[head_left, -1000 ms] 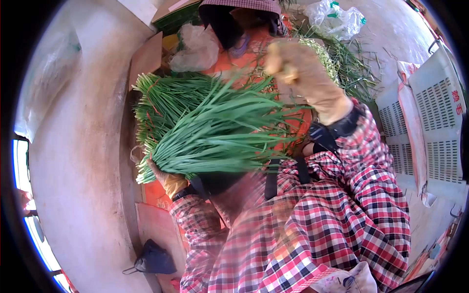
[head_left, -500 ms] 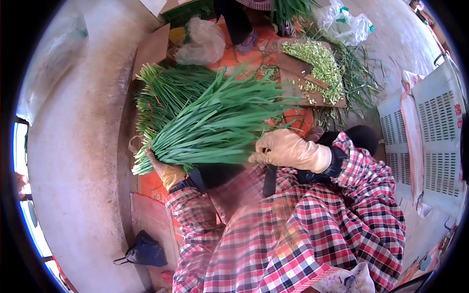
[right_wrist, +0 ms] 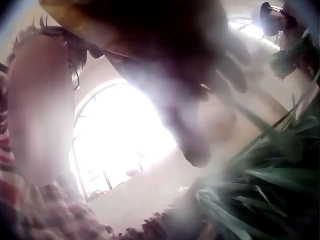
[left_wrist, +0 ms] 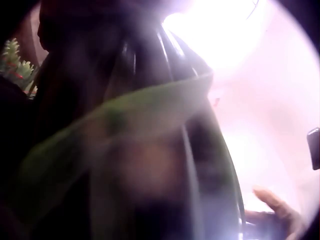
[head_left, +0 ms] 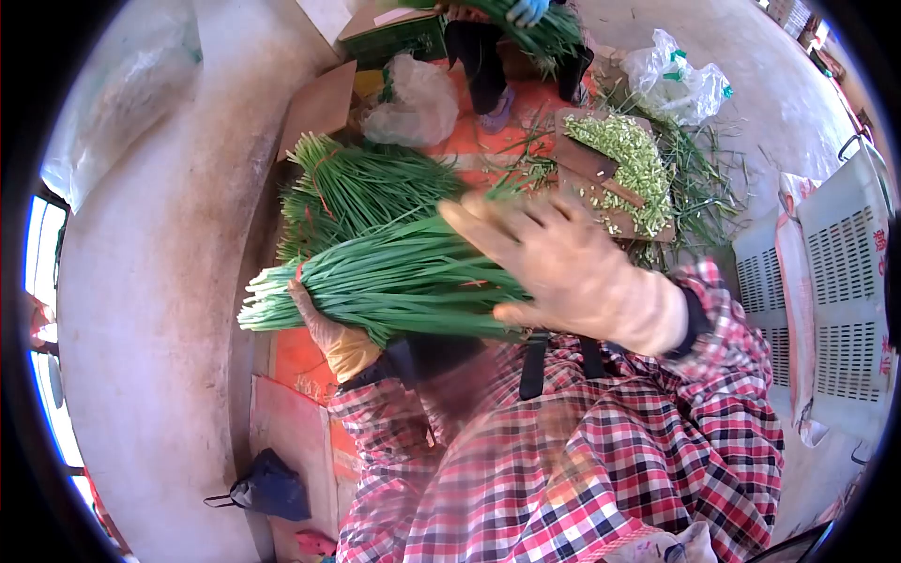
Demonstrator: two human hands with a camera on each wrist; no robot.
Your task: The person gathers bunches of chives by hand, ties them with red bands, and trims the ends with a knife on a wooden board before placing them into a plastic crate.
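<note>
In the head view a large bundle of garlic chives [head_left: 404,277] lies across in front of me, pale stem ends to the left. My gloved left hand [head_left: 330,336] grips it from below near those stems, where a bit of red band shows. Over the leafy right end is my gloved right hand [head_left: 582,272], blurred, its fingers spread and straight. The right wrist view shows that hand's extended fingers [right_wrist: 192,145] beside the green leaves [right_wrist: 265,195]. Dark, blurred leaves [left_wrist: 150,105] fill much of the left wrist view and hide the left hand.
Behind lie more tied chives [head_left: 375,183]. A cutting board [head_left: 570,192] holds a cleaver [head_left: 587,159] and pale chopped pieces [head_left: 643,174]. Opposite, another person's blue-gloved hand [head_left: 527,11] holds chives. Plastic crates [head_left: 845,281] stand on the right; a low wall [head_left: 150,310] runs along the left.
The right hand came down from above the cutting board to the leaf tips, then spread open over the leaves. The held bundle now looks narrower and more level. The other person's blue-gloved hand came into view.
</note>
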